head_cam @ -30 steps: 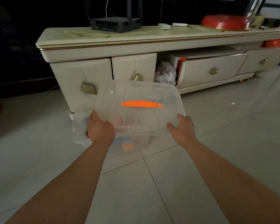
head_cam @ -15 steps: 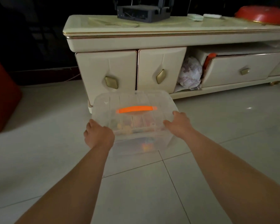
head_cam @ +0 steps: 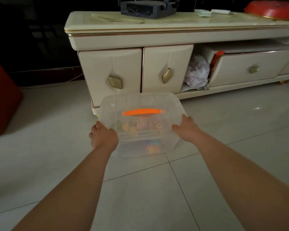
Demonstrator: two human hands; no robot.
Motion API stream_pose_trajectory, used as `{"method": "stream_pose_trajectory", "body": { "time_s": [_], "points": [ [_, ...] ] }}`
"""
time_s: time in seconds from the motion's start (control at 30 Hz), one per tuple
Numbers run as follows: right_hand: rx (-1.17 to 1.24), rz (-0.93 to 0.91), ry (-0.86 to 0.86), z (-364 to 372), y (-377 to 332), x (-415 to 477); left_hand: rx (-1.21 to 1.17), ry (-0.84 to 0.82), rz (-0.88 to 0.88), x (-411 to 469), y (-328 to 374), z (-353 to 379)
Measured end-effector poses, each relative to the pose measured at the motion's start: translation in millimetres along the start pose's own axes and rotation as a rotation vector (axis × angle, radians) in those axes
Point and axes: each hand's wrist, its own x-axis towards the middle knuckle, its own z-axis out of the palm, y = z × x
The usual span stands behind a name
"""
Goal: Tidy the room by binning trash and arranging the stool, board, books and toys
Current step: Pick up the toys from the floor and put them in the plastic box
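Toy box (head_cam: 140,102): a clear lidded bin with an orange handle (head_cam: 143,112). It sits low in front of the cabinet (head_cam: 157,35), just before the two left doors. Coloured toys (head_cam: 132,130) show through its walls. Whether its base touches the floor (head_cam: 57,164) cannot be told.

Grip state:
- Left hand (head_cam: 103,137): fingers wrapped round the near left corner of the toy box, below the lid rim.
- Right hand (head_cam: 185,129): fingers clasping the near right edge, thumb on the lid.

Probable faults from this position:
- Lid separation. Both hands hold at the rim, not the handle. If the lid is not latched, a lift may pull it free and spill the toys.
- Slip. The plastic looks smooth and the load sits toward the near side, so the toy box may tip toward the person.
- Collision. The far edge is close to the cabinet doors, and a forward push may strike them or their brass knobs.

Surface and room: pale glossy tile floor in dim light. A red object (head_cam: 2,100) stands well left of the cabinet. A black device (head_cam: 147,9) sits on the cabinet top. A patterned bundle (head_cam: 198,72) fills the gap right of the doors. Further right, a drawer (head_cam: 250,69) hangs askew and partly open. A red basin (head_cam: 274,9) rests on the cabinet top at the far right.
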Motion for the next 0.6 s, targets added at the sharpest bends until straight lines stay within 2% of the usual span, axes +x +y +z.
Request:
{"method": "stream_pose_trajectory", "body": {
  "time_s": [0.13, 0.27, 0.6],
  "points": [
    [0.253, 0.071, 0.096, 9.5, 3.5, -14.1, -0.102, 0.036, -0.064, 3.6, -7.8, -12.9],
    [0.141, -0.026, 0.114, 13.6, 4.5, -21.2, -0.070, -0.022, 0.004, 7.4, -9.9, -13.3],
    [-0.028, 0.011, 0.171, -14.9, 35.3, 6.0, -0.240, -0.070, 0.004, -18.3, 29.4, 28.9]
  ]
}}
